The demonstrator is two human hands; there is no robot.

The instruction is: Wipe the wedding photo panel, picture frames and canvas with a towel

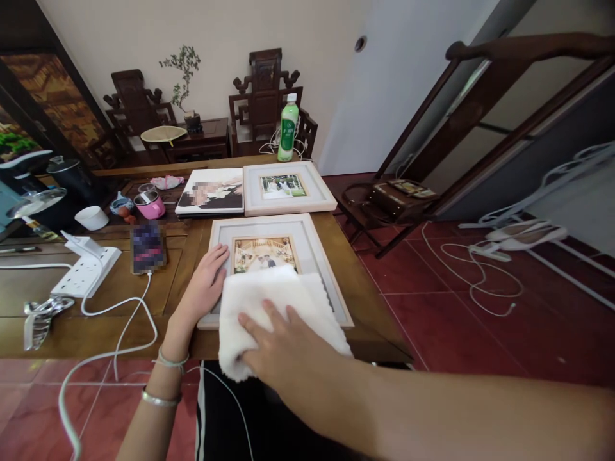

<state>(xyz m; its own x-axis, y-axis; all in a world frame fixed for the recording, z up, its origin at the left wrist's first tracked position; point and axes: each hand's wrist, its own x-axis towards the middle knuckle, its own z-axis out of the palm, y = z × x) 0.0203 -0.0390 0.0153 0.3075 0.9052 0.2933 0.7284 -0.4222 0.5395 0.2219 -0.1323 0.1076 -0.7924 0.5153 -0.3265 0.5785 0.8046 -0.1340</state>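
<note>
A light-wood picture frame [329, 282] with a wedding photo lies flat near the front edge of the wooden table. My left hand [209, 282] holds its left side, with the fingers over the border. Under my right hand [281, 346] is a folded white fluffy cloth [307, 291], which covers the lower part of the frame and overhangs its front edge. The fingers of my right hand are spread on the cloth, and the thumb is at its lower left fold.
Behind are a second framed photo [317, 186], a photo album [210, 198] and a green bottle [288, 128]. To the left are a phone [148, 246], a power strip [91, 272], white cables, a pink cup [151, 205] and a white cup [92, 218]. A wooden chair [379, 211] stands right.
</note>
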